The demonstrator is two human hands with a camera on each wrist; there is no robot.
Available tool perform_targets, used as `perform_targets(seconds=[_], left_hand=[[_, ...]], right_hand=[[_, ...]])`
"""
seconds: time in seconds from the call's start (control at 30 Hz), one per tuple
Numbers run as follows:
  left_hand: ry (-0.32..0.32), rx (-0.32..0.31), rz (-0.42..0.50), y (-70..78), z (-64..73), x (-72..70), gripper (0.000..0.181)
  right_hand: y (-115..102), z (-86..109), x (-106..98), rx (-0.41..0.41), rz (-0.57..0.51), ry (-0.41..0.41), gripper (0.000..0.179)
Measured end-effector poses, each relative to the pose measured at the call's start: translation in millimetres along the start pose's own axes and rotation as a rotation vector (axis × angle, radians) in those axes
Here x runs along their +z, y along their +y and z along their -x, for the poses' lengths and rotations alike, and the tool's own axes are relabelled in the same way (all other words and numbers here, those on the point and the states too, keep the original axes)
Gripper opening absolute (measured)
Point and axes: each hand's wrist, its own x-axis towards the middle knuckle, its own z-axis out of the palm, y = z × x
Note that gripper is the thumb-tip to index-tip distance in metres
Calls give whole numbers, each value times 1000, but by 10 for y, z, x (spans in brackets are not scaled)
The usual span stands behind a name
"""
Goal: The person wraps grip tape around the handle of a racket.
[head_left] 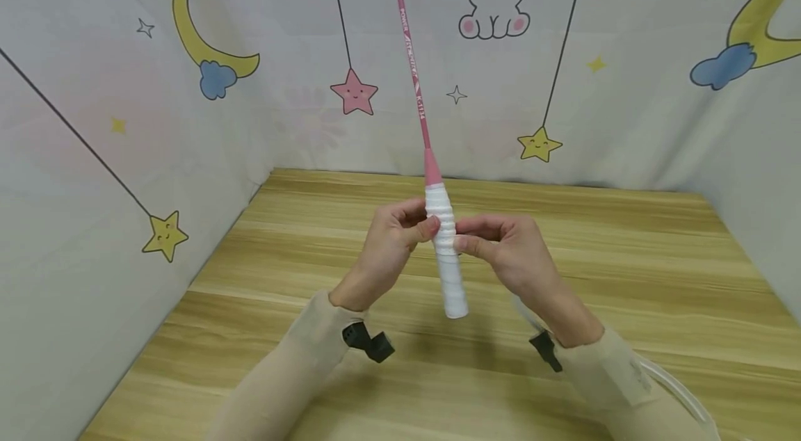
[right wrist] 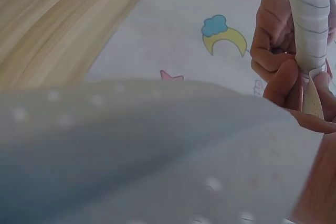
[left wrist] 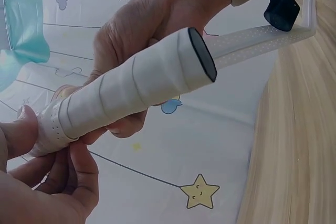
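A pink badminton racket (head_left: 409,58) stands nearly upright in the head view, head up, its white-wrapped handle (head_left: 452,284) pointing down above the table. My left hand (head_left: 391,239) grips the upper part of the handle, thumb on the near side. Just to the right, my right hand (head_left: 516,257) pinches a perforated white grip tape (left wrist: 252,44) against the handle between thumb and fingers. Spiral ridges of wrap ring the handle. The tape's loose length trails past my right wrist and fills the foreground of the right wrist view, blurred. The racket head's top is cut off.
A wood-grain table (head_left: 250,330) lies beneath both hands. White curtains (head_left: 626,114) printed with stars, moons and a rabbit enclose it at the back and sides. Each wrist bears a black camera mount (head_left: 369,341). A teal cloth (left wrist: 26,30) hangs at the left wrist view's edge.
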Motion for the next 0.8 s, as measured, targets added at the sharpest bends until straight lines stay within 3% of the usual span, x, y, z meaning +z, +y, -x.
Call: perform_targets(seconds=[0.1,0.27,0.4,0.57,0.7,0.8], left_hand=[[-30,-2,55,-3,6,-7,47],[-86,9,134,-17,-2,-19,90],[-130,7,147,-24,-15,-28,105],[-175,8,162,-31,-22,-46,109],[-206,11,176,-19,-16,-54,108],[-162,13,137,-3,-7,-43,94]], right_hand=[[-5,-3,-22,44,-21,-17,23],[11,-24,-59,99,-122,-109,18],[87,-48,-72,38,-231,-232,15],[158,-50,-67,-79,-329,-341,15],[155,-30,-51,-142,-359,-297,17],[119,-8,-27,-137,-311,-200,26]])
